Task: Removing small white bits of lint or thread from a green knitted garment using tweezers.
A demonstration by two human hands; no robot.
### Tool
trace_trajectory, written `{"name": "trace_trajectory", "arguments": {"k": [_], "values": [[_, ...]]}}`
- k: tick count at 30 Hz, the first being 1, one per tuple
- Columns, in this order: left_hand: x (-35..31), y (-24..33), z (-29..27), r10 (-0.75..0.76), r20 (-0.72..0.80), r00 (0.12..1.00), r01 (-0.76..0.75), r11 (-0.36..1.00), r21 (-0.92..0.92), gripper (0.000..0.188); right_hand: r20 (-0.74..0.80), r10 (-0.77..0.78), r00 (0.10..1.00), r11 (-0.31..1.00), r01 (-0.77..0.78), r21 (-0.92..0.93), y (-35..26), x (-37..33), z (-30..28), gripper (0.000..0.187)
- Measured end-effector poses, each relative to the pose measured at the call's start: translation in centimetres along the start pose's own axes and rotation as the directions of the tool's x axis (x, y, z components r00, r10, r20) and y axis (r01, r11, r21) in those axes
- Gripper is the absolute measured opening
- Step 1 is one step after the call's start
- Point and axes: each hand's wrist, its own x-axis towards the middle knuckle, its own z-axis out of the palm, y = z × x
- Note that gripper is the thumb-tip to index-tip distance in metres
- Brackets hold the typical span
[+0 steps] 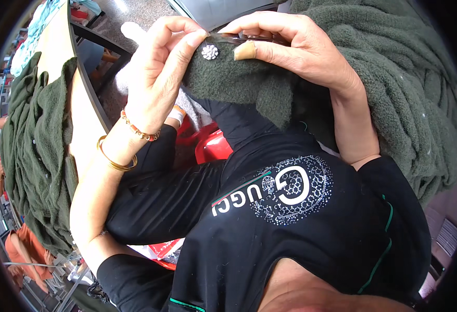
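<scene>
My left hand pinches the upper edge of a dark green fuzzy knit garment between thumb and fingertips. Just beside those fingertips, a round sparkling flower-shaped button sits on the knit. Closed around a slim dark shiny tool, my right hand is at the same edge; its exact kind is partly hidden by the fingers. A tan cover wraps the right thumb's tip, which presses on the knit. The garment's lower part hangs over my lap.
A large heap of green knit lies to the right. More green knitwear drapes over a pale table at the left. Under my legs shows a red plastic stool or tub. Other people are at the far left.
</scene>
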Motion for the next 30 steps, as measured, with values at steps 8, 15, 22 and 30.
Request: {"name": "trace_trajectory", "arguments": {"k": [8, 15, 22, 30], "values": [[-0.1, 0.5, 0.5, -0.017, 0.035, 0.999, 0.017, 1.000, 0.011, 0.015, 0.146, -0.460, 0.876, 0.886, 0.465, 0.001, 0.0, 0.9, -1.2, 0.031], [-0.3, 0.2, 0.0, -0.071, 0.063, 0.995, 0.070, 0.997, 0.017, 0.010, 0.151, -0.567, 0.810, 0.810, 0.582, -0.080, 0.6, 1.0, -1.1, 0.028], [-0.3, 0.0, 0.0, -0.043, 0.060, 0.997, 0.041, 0.998, 0.043, 0.010, 0.125, -0.553, 0.823, 0.832, 0.554, 0.033, 0.8, 1.1, -1.0, 0.030], [-0.3, -0.2, -0.4, -0.039, 0.090, 0.995, 0.034, 0.998, 0.056, 0.011, 0.154, -0.561, 0.814, 0.821, 0.571, -0.026, 1.4, 1.2, -0.7, 0.028]]}}
